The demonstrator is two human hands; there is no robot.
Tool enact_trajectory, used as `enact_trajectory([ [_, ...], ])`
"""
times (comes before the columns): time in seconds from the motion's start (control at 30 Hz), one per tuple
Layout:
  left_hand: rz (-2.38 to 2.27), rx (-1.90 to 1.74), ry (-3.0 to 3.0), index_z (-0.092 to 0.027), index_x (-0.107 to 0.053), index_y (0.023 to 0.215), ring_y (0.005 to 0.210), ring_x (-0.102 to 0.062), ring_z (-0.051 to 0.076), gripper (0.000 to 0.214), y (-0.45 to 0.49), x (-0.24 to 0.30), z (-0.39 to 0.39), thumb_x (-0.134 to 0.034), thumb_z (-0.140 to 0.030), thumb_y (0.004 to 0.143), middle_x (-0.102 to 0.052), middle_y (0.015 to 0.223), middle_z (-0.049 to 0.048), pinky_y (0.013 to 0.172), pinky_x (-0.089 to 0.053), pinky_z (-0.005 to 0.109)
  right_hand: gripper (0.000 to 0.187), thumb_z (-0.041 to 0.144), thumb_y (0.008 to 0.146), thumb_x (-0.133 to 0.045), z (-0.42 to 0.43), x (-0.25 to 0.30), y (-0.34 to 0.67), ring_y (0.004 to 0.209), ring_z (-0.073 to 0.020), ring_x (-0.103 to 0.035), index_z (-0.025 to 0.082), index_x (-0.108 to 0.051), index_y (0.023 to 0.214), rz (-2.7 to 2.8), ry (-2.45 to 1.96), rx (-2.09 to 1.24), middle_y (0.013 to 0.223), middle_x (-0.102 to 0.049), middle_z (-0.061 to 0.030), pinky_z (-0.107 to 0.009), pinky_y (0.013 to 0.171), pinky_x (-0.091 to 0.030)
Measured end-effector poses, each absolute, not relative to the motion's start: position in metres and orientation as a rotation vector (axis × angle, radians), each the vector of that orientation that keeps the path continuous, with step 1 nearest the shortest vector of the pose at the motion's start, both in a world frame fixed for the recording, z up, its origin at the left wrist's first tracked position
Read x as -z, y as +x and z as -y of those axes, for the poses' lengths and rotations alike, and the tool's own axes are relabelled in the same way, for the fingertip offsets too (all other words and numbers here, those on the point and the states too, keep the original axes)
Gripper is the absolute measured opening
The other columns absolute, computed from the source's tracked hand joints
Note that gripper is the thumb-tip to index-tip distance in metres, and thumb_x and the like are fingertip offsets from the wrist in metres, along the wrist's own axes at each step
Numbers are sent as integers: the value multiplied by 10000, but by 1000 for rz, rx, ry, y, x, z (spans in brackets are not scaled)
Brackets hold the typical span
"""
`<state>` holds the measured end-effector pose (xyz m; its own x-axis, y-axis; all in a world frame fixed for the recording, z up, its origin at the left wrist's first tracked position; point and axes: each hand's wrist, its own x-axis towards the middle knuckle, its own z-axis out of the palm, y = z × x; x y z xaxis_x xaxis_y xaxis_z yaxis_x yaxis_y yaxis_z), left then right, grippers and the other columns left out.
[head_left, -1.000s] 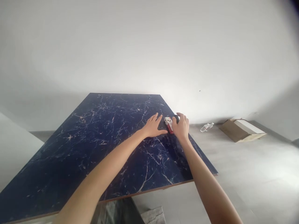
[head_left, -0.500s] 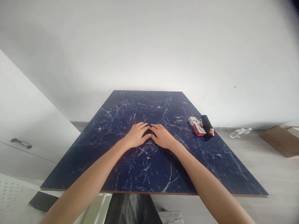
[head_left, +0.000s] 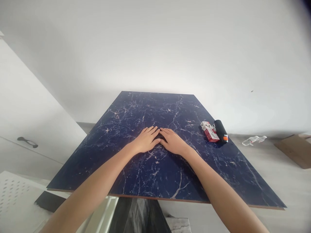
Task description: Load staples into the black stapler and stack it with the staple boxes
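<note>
Left hand (head_left: pixel 147 140) and right hand (head_left: pixel 173 142) rest flat and open, holding nothing, fingertips almost meeting on the blue marble slab (head_left: pixel 155 174). Red box (head_left: pixel 210 132) and black cylinder (head_left: pixel 221 130) lie together, right of the right hand.

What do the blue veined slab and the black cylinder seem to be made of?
The dark blue white-veined slab looks like polished ceramic tile with a marble pattern: glossy sheen, thin brown edge along the front, though stone isn't ruled out. The matte black cylinder with an orange end could be rubber or foam; hard to tell.
</note>
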<state>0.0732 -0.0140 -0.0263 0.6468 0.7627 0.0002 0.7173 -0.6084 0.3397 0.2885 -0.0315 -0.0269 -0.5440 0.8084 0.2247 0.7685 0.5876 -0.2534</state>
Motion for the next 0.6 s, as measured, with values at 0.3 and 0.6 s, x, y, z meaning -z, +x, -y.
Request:
enact_trajectory([
  [0.3,-1144,-467,2616,-235,-619,1384,1461,-375,309,468,72,27,8,-360,-442,1054,-485,1539,74,1190,-286,531,327,290,1038,-386,26,18,297,984,-220,-682,213,-680,1158,2209,-1346,-375,1055,-742,-65,-360,911,-500],
  [0.6,-1179,-834,2372,-212,-736,935,774,-683,180,363,78,15,12,-411,-331,1044,-741,863,21,755,-490,302,315,391,1001,-448,29,2,297,625,-163,-605,214,-664,1147,1922,-1466,-552,714,-669,-1,-265,637,-428],
])
